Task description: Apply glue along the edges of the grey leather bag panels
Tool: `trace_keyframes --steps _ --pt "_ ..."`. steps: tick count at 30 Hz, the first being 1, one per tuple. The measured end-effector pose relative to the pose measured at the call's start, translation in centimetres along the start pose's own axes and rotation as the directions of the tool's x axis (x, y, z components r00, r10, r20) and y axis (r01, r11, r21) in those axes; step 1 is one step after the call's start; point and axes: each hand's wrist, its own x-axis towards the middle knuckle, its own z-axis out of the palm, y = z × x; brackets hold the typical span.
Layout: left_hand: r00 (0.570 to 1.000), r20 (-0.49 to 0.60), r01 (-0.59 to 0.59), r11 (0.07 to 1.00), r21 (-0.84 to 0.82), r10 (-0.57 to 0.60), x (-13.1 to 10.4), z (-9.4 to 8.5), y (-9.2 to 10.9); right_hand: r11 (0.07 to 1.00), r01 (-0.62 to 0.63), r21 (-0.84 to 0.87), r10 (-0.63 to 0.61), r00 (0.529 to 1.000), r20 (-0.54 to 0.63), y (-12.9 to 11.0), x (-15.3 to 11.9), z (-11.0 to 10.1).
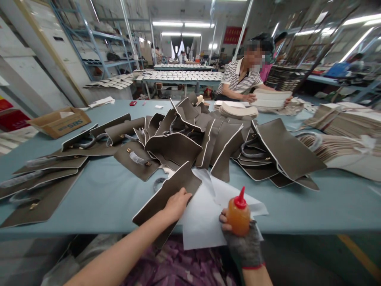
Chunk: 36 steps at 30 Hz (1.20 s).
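Observation:
My left hand (176, 204) grips a dark brown bag panel (169, 190) with pale edges, tilted at the table's front edge. Its thumb side is hidden behind the panel. A grey fingerless glove covers my right hand (242, 240), which is wrapped round a squeeze bottle (239, 218) of amber liquid. The bottle's red pointed nozzle is upward. Under both hands lies a white paper sheet (205, 220), hanging slightly over the edge. Just beyond is a heap of brown panels (175, 147). One flat panel (135, 161) there carries a plastic-wrapped handle with gold fittings.
More handled panels (50, 194) lie at the left, near a cardboard box (61, 122). Leaning brown panels (288, 147) and stacked beige pieces (342, 147) are at the right. Across the blue table (104, 198), a person (242, 79) in a striped shirt handles pale pieces.

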Motion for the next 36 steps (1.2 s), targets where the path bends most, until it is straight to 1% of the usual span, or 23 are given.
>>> trace_keyframes --steps 2,4,6,9,11,15,17,19,21,23,26,30,32,33,34,35,36 --pt "0.999 0.02 -0.033 0.997 0.073 0.032 -0.3 0.1 0.2 0.962 -0.127 0.24 0.117 0.992 0.055 0.6 1.4 0.2" --pt "0.996 0.045 -0.08 0.988 0.13 0.075 -0.7 -0.1 0.3 0.902 -0.193 0.385 0.183 0.981 0.064 1.1 2.4 0.2" --pt "0.989 0.079 -0.135 0.977 0.166 0.123 -0.9 -0.5 0.2 0.895 -0.202 0.398 0.197 0.979 0.054 1.5 2.8 -0.1" --pt "0.975 0.137 -0.201 0.962 0.185 0.177 -0.8 -1.4 -0.1 0.9 -0.198 0.388 0.192 0.98 0.053 1.8 2.6 -0.4" --pt "0.961 0.188 -0.235 0.956 0.175 0.202 -0.1 -2.1 -0.2 0.893 -0.201 0.403 0.205 0.978 0.034 1.8 2.4 -0.4" --pt "0.921 0.312 -0.284 0.95 0.13 0.233 2.5 -3.3 -0.1 0.882 -0.212 0.421 0.235 0.972 -0.002 1.8 2.3 0.0" --pt "0.903 0.355 -0.297 0.948 0.115 0.24 3.6 -3.7 0.1 0.885 -0.219 0.411 0.245 0.969 -0.012 1.7 2.2 0.2" --pt "0.894 0.376 -0.304 0.947 0.106 0.245 4.1 -4.0 0.1 0.889 -0.227 0.397 0.255 0.967 -0.018 1.6 2.2 0.4" --pt "0.89 0.379 -0.311 0.945 0.097 0.254 3.8 -4.3 0.0 0.901 -0.211 0.379 0.237 0.971 -0.024 1.6 2.1 0.4" --pt "0.892 0.369 -0.316 0.945 0.09 0.263 2.8 -4.5 -0.3 0.916 -0.192 0.353 0.212 0.977 -0.018 1.6 2.1 0.3" --pt "0.906 0.322 -0.316 0.944 0.088 0.274 -0.1 -4.4 -0.7 0.927 -0.193 0.321 0.2 0.98 0.009 1.8 2.1 0.1" --pt "0.934 0.231 -0.305 0.944 0.122 0.272 -4.5 -2.6 -1.1 0.928 -0.201 0.313 0.202 0.979 0.029 1.9 2.2 -0.2" --pt "0.941 0.182 -0.317 0.933 0.171 0.287 -6.0 -1.9 -1.4 0.926 -0.218 0.307 0.214 0.976 0.046 2.1 2.9 -0.8" --pt "0.939 0.157 -0.333 0.921 0.2 0.306 -6.6 -1.9 -1.6 0.926 -0.242 0.29 0.233 0.97 0.065 2.2 3.6 -1.2" --pt "0.941 0.117 -0.336 0.912 0.234 0.317 -7.0 -2.1 -1.9 0.927 -0.27 0.261 0.257 0.963 0.083 2.4 4.3 -1.7" --pt "0.953 0.057 -0.302 0.913 0.274 0.298 -7.3 -2.5 -2.2 0.928 -0.312 0.206 0.296 0.949 0.104 2.6 5.2 -2.2" --pt "0.972 -0.028 -0.214 0.927 0.308 0.234 -7.5 -3.2 -2.5 0.931 -0.336 0.141 0.321 0.94 0.116 2.8 6.1 -2.6"
